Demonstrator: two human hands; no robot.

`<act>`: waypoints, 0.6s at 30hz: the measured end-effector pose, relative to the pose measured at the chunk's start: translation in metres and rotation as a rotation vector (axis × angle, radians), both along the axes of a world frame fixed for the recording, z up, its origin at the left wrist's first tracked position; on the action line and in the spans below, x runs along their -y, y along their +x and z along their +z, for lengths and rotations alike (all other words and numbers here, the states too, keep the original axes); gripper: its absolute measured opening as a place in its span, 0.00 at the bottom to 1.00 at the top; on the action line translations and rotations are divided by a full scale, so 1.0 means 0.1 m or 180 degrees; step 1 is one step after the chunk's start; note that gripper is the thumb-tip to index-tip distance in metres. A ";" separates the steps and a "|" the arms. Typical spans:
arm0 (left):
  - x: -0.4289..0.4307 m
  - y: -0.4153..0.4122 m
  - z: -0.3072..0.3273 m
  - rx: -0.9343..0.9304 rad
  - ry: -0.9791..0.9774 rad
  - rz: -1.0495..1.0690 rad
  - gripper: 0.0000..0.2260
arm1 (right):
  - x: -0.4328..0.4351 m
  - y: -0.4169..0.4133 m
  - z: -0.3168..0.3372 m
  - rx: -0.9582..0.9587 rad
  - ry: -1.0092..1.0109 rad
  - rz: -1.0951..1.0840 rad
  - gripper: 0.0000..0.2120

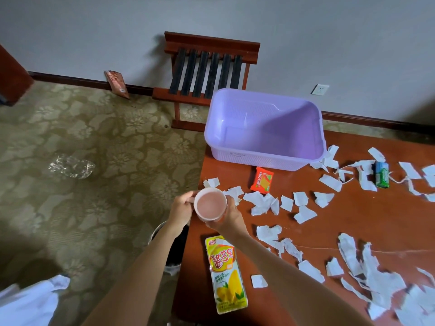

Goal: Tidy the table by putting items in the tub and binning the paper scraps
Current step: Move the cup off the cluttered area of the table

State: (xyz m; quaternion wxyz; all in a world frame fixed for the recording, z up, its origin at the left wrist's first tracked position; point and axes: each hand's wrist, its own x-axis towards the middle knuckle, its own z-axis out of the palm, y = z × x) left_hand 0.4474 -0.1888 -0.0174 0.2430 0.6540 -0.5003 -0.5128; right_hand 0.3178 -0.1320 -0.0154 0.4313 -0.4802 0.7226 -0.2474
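Note:
A pink cup (210,203) is held upright over the table's left edge. My left hand (181,209) grips its handle side, and my right hand (229,218) wraps around its base and right wall. The empty purple tub (263,151) stands on the brown table (353,222) beyond the cup. Many torn white paper scraps (261,201) litter the table. An orange crisps packet (262,180) lies just in front of the tub. A yellow mango snack pouch (227,274) lies under my right forearm. At the right lies a green carton (381,174).
A dark bin (173,250) stands on the floor by the table's left edge, partly hidden by my left arm. A wooden luggage rack (207,74) stands against the wall. Crumpled clear plastic (71,166) and a brown packet (117,83) lie on the patterned carpet.

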 end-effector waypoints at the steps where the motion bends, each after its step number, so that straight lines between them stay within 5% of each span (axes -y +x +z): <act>1: 0.01 0.00 0.00 -0.0010 0.0017 0.0003 0.20 | 0.00 0.00 0.00 0.0023 0.0004 0.0001 0.38; 14: -0.10 0.00 0.05 -0.0040 0.0337 -0.0177 0.21 | -0.03 -0.17 0.16 -0.0187 0.0284 0.0453 0.37; 18: -0.16 0.11 -0.01 0.0537 0.0171 0.0539 0.23 | -0.18 -0.26 0.21 -0.0448 0.0162 0.0077 0.28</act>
